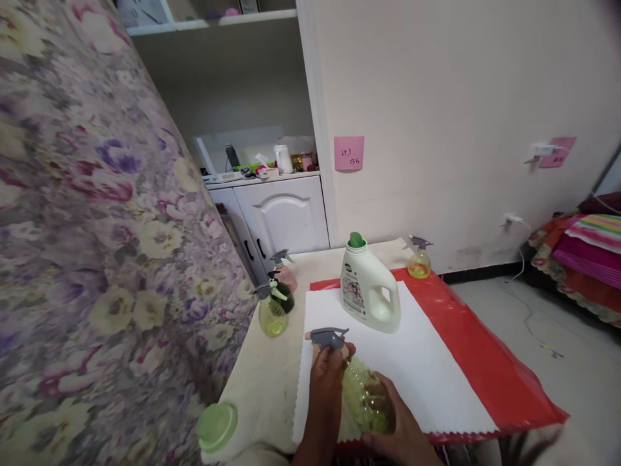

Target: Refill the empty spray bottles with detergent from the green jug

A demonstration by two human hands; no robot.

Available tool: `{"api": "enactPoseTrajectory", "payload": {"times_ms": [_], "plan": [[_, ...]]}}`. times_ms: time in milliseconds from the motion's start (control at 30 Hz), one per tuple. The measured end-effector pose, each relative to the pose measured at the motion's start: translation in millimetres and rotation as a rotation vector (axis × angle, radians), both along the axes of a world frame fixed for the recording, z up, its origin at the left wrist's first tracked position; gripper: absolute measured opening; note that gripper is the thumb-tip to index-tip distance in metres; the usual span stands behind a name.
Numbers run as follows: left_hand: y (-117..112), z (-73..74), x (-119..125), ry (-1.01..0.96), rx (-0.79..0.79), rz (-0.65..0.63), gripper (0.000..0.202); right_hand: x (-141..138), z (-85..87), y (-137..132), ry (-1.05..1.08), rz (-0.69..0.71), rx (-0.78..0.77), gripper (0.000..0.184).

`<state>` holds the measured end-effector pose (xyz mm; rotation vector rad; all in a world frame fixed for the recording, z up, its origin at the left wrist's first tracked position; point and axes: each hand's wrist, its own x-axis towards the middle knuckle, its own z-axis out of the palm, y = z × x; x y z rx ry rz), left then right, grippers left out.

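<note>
A clear yellow-green spray bottle [361, 388] is held tilted between my two hands above the white sheet [412, 382]. My left hand [330, 369] is closed around its neck, just under the grey trigger head [327, 337]. Around the lower body wraps my right hand [400, 424], thumb and fingers on either side. Whether the head sits on the neck or is apart from it is hidden by my left fingers. Just beyond stands a large pale-green detergent jug [366, 291], upright, with a darker green piece [356, 240] in its mouth.
At the table's left edge stand a yellow spray bottle [272, 317], a dark one [284, 298] and a pink one [287, 275]. Another yellow spray bottle [420, 264] is at the back right. A green-lidded container [217, 427] sits front left; a floral curtain [121, 259] hangs beside it.
</note>
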<state>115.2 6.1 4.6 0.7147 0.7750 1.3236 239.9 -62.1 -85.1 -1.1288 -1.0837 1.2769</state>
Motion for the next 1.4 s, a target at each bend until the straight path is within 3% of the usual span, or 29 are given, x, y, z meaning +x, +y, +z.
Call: {"api": "enactPoseTrajectory", "payload": {"times_ms": [233, 367, 600, 700, 833, 967, 1100, 1400], "plan": [[-0.7, -2.2, 7.3, 0.089, 0.007, 0.114, 0.038, -8.4, -1.5, -0.4, -0.076, -0.061, 0.004, 0.095], [-0.9, 3.6, 8.5, 0.202, 0.031, 0.156, 0.031, -10.8, 0.5, -1.3, -0.056, 0.004, 0.046, 0.092], [-4.4, 8.5, 3.1, 0.338, 0.029, 0.033, 0.039, -11.4, -4.0, 0.8, 0.12, 0.025, 0.039, 0.099], [-4.7, 9.5, -0.5, 0.342, 0.099, -0.039, 0.042, -9.3, -1.5, 1.1, 0.216, 0.057, 0.007, 0.1], [-3.6, 8.7, -2.3, 0.279, 0.109, -0.078, 0.04, -7.2, 1.6, 1.2, 0.29, 0.102, -0.022, 0.101], [0.8, -0.5, -0.3, 0.111, 0.02, -0.066, 0.034, -8.4, -1.4, 1.8, 0.333, 0.141, -0.014, 0.101], [6.2, -8.3, 0.2, 0.049, 0.031, -0.05, 0.038, -11.0, -2.9, 2.2, 0.341, 0.137, 0.016, 0.098], [6.4, 7.3, -1.7, 0.038, 0.083, 0.012, 0.037, -10.1, -1.0, -3.6, 0.281, 0.128, 0.037, 0.099]]}}
